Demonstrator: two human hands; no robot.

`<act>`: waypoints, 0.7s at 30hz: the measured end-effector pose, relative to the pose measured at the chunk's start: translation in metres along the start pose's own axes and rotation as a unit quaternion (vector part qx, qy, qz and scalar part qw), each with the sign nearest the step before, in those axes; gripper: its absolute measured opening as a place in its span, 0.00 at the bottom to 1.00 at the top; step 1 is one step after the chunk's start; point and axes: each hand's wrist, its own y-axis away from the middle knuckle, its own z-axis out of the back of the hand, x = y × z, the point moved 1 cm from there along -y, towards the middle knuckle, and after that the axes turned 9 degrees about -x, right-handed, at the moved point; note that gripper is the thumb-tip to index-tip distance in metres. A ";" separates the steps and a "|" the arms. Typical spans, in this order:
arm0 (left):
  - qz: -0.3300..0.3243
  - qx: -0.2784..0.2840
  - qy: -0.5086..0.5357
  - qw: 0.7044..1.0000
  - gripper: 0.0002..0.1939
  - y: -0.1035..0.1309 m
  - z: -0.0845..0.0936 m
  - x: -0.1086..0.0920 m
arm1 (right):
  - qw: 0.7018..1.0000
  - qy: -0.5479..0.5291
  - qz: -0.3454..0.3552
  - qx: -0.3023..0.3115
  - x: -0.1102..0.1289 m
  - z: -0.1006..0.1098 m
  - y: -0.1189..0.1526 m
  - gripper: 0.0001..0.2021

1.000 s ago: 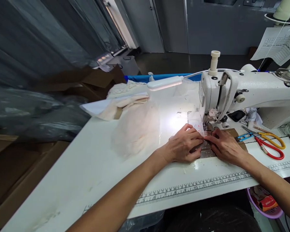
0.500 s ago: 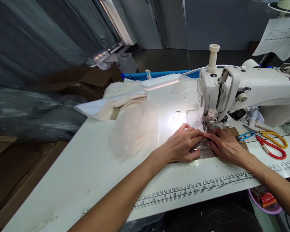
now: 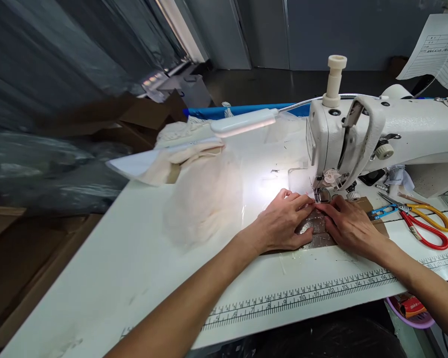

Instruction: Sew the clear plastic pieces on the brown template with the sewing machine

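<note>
- Brown sheet (image 3: 323,239) is seen flat on the white table (image 3: 134,263), its shiny, glossy-looking part framed between the left hand (image 3: 283,221) and the right hand (image 3: 353,223), just in front of the presser foot (image 3: 317,195).
- The sheet is partly covered by both hands; its right end is left showing beyond the right hand.
- The left hand is held palm down with fingers bent, its fingertips brought together with those of the right hand beside the foot.
- The right hand is lowered with thumb and forefinger stretched leftward; whether anything thin is pinched by either hand cannot be told.
- Above the right hand, space is limited by the sewing machine (image 3: 414,119).
- To the right, blue snips (image 3: 384,212) and scissors with red and yellow handles (image 3: 429,237) are placed near the sheet.
- Bare tabletop is found between the sheet's near edge and the ruler markings (image 3: 302,298) along the table's front edge.
- Farther left, pale sheer fabric (image 3: 205,214) is heaped, with open tabletop around its near side.
</note>
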 end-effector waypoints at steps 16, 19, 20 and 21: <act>0.030 -0.004 -0.025 0.999 0.19 -0.004 0.000 0.001 | 0.984 -0.164 -0.065 -0.013 -0.015 0.011 0.004 0.18; 0.032 -0.004 -0.030 0.999 0.20 -0.004 0.000 0.003 | 0.974 -0.190 -0.121 0.015 -0.023 0.019 -0.001 0.19; 0.034 -0.003 -0.035 0.999 0.20 -0.004 0.000 0.003 | 0.971 -0.192 -0.140 0.021 -0.026 0.019 -0.005 0.21; 0.037 0.000 -0.040 0.999 0.20 -0.004 0.000 0.004 | 0.968 -0.195 -0.156 0.022 -0.028 0.018 -0.008 0.22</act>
